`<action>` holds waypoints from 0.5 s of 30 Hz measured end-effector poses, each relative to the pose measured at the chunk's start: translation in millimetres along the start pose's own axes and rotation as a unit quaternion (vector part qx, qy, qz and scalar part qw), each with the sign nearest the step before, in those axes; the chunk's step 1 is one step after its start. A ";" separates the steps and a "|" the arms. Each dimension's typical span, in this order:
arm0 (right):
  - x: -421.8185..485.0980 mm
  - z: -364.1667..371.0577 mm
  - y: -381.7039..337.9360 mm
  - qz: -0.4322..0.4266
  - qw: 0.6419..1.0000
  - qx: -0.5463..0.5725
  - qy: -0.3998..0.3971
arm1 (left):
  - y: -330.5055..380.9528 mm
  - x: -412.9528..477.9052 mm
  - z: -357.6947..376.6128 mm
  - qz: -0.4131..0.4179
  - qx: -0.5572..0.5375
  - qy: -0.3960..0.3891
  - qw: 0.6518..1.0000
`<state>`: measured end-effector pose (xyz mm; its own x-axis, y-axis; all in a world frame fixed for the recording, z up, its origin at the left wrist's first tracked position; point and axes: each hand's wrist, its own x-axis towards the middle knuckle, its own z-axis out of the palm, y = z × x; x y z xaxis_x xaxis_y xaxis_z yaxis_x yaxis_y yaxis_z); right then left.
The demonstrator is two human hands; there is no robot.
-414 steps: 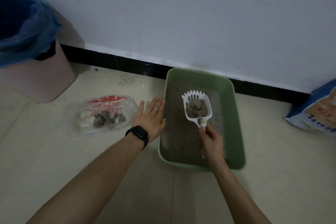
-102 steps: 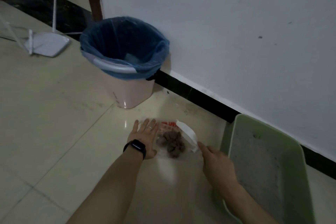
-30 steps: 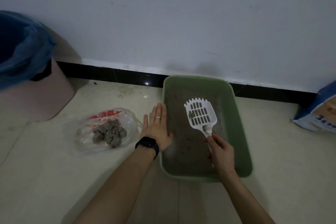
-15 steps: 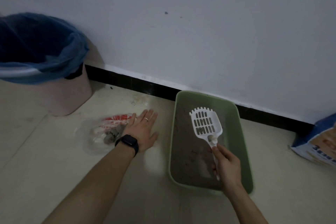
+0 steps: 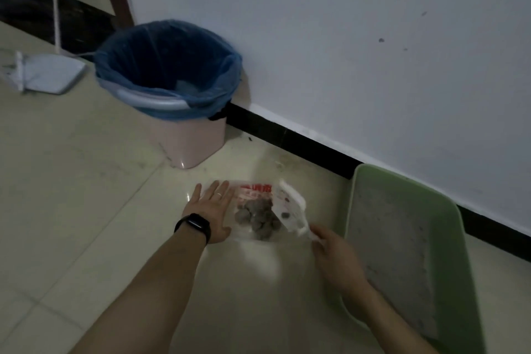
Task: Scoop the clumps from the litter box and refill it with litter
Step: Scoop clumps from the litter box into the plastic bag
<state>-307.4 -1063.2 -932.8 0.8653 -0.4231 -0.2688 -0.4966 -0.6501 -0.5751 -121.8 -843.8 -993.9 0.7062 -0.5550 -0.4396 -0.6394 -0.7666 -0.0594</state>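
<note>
A clear plastic bag (image 5: pixel 255 191) with red print lies flat on the floor, holding a pile of grey clumps (image 5: pixel 258 218). My left hand (image 5: pixel 209 210), with a black watch at the wrist, presses flat on the bag's left edge. My right hand (image 5: pixel 336 259) grips the handle of a white slotted scoop (image 5: pixel 290 210), which is tilted over the bag's right side beside the clumps. The green litter box (image 5: pixel 451 238) sits to the right by the wall, with grey litter (image 5: pixel 390 238) inside.
A pink bin (image 5: pixel 189 138) lined with a blue bag (image 5: pixel 166 66) stands against the wall behind the plastic bag. A white flat device with antennas (image 5: pixel 43 75) lies at the far left. Pale tiled floor spreads in front and to the left.
My right hand has carried the scoop left from above the litter box to the plastic bag. My left hand has shifted onto the bag's left edge. The view has swung left.
</note>
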 end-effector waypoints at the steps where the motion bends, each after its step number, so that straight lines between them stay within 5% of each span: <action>1: 4.7 5.6 -2.8 -0.031 0.994 -0.107 -0.012 | 1.2 -0.1 0.2 0.001 0.002 -0.005 1.000; 4: 11.4 13.4 -11.5 -0.061 0.968 -0.241 -0.006 | 8.6 2.5 -0.3 0.000 -0.006 -0.007 1.000; 9: 11.3 9.6 -12.2 -0.061 0.965 -0.253 0.027 | 16.3 4.9 -0.1 -0.011 -0.013 -0.006 1.000; 15: -7.4 -34.8 -4.6 0.045 0.993 0.027 0.107 | 25.8 13.4 -19.0 -0.006 -0.050 0.019 0.999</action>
<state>-314.0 -1079.0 -901.3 0.7808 -0.6056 -0.1538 -0.5615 -0.5721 -0.5979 -123.0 -877.1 -984.3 0.7265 -0.5559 -0.4041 -0.5984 -0.8008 0.0256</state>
